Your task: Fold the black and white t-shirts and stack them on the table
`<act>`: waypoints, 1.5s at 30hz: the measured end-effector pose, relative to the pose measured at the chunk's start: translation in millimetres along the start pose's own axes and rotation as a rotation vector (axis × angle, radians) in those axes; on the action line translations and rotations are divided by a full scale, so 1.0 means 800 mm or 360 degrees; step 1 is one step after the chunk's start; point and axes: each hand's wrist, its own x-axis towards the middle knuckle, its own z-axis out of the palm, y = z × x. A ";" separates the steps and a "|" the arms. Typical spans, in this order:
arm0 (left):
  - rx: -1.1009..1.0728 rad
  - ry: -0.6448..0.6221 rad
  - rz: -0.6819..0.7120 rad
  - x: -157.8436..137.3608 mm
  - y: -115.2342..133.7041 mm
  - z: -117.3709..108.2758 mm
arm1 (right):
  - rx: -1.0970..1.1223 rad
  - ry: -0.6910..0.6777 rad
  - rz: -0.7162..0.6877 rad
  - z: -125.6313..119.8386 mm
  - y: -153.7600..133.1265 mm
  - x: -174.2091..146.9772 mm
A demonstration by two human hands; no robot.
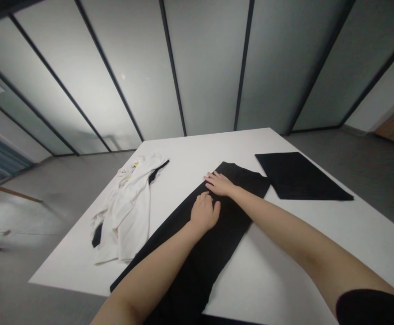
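Note:
A pair of black trousers [217,253], folded lengthwise as far as I can tell, lies slantwise over the white table [190,158], with the lower end near the front edge. My right hand [220,184] rests flat on the upper part of the trousers, fingers spread. Just below and to its left, my left hand [205,212] is on the cloth near the long left edge, thumb apart and fingers slightly bent. Neither hand holds anything that I can see. Part of the trousers is hidden under my left forearm.
On the left of the table lies a rumpled white garment [132,203] with black parts. A flat, folded black cloth [301,176] lies at the right, near the table's edge. Frosted glass panels [206,67] stand behind the table. Wooden legs [10,190] show at the far left.

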 end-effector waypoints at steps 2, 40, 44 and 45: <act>-0.0022 0.0011 -0.0003 0.009 -0.008 -0.010 | -0.0072 -0.0019 0.0091 -0.001 0.008 -0.005; 0.0389 -0.0305 -0.0006 -0.001 -0.037 -0.007 | -0.0284 0.0090 0.0431 0.022 -0.091 -0.206; 0.0401 -0.0338 0.0001 0.000 -0.035 -0.009 | -0.0228 -0.0008 0.0455 0.025 -0.103 -0.208; 0.0401 -0.0341 -0.0005 0.001 -0.034 -0.010 | -0.0218 -0.0022 0.0472 0.025 -0.103 -0.206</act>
